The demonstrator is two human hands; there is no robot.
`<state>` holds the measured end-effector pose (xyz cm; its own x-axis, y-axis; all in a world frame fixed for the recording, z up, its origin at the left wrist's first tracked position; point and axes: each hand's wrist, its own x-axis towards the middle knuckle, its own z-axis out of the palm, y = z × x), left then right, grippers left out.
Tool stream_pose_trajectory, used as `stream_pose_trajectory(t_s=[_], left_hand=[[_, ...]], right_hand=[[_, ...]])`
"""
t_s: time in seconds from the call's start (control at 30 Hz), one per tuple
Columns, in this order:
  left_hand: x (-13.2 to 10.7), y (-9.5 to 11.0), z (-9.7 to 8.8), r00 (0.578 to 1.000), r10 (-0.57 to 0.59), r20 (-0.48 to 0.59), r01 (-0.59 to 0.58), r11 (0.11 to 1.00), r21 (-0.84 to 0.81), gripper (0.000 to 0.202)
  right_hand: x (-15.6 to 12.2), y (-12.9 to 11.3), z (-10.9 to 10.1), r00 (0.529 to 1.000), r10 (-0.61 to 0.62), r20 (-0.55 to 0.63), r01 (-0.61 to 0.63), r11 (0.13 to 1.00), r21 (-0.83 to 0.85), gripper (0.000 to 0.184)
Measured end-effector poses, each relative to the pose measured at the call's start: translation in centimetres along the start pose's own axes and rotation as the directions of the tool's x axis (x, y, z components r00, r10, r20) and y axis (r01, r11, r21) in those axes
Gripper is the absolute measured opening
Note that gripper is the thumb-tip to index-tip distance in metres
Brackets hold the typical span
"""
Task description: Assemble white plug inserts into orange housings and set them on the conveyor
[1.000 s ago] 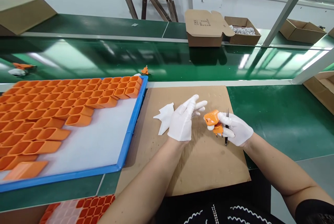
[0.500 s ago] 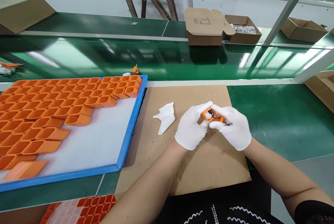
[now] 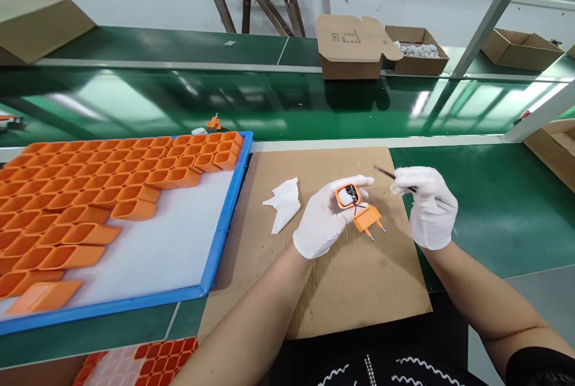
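Tweezers in the right hand, pinched between thumb and fingers like a pen, tips pointing over toward the other hand but well short of touching anything; left hand is curled round a small orange housing, open end facing up toward the camera, so you can see a dark circuit board and something white inside; an orange plug piece with two metal pins sits just below the housing, next to the left fingertips, and thin wires, one of them red, run between the two; all that is above a brown cardboard sheet, though I can't tell if the plug piece touches it; torn-looking white scrap lies on the cardboard just left of the left hand; further left there's a blue-rimmed tray with rows of hollow orange shells packed together, mostly open end up; behind that, another orange piece on the green surface
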<state>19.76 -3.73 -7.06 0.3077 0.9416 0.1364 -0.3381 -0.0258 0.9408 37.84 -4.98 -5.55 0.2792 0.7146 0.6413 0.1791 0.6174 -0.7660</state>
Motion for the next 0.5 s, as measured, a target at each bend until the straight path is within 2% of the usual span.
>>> stream_pose_trajectory(t_s=[0.07, 0.2, 0.3, 0.37, 0.43, 0.5], left_hand=[[-0.1, 0.0, -0.2, 1.0, -0.004, 0.031, 0.004, 1.0, 0.002, 0.049], [-0.3, -0.3, -0.6, 0.996, -0.021, 0.086, 0.018, 0.999, 0.037, 0.057], [-0.5, -0.3, -0.7, 0.997, -0.03, 0.073, 0.019, 0.99, 0.143, 0.052], [-0.6, -0.2, -0.6, 0.996, -0.039, 0.079, 0.025, 0.986, 0.164, 0.049], [-0.6, -0.2, -0.7, 0.995, -0.051, 0.085, 0.04, 0.991, 0.13, 0.046], [-0.5, -0.3, -0.8, 0.995, -0.054, 0.085, 0.046, 0.995, 0.091, 0.044]], right_hand=[[0.0, -0.3, 0.2, 0.994, -0.112, -0.013, 0.111, 0.992, -0.055, 0.009], [0.0, -0.8, 0.4, 0.998, -0.047, 0.033, 0.048, 0.999, -0.021, 0.006], [-0.1, -0.8, 0.1, 0.998, -0.043, 0.04, 0.047, 0.994, -0.096, 0.023], [-0.2, -0.7, -0.3, 0.996, -0.048, 0.074, 0.059, 0.986, -0.158, 0.027], [-0.4, -0.6, -0.7, 0.98, 0.015, 0.201, 0.033, 0.971, -0.237, 0.031], [-0.6, -0.5, -0.9, 0.929, 0.119, 0.351, 0.011, 0.938, -0.346, 0.041]])
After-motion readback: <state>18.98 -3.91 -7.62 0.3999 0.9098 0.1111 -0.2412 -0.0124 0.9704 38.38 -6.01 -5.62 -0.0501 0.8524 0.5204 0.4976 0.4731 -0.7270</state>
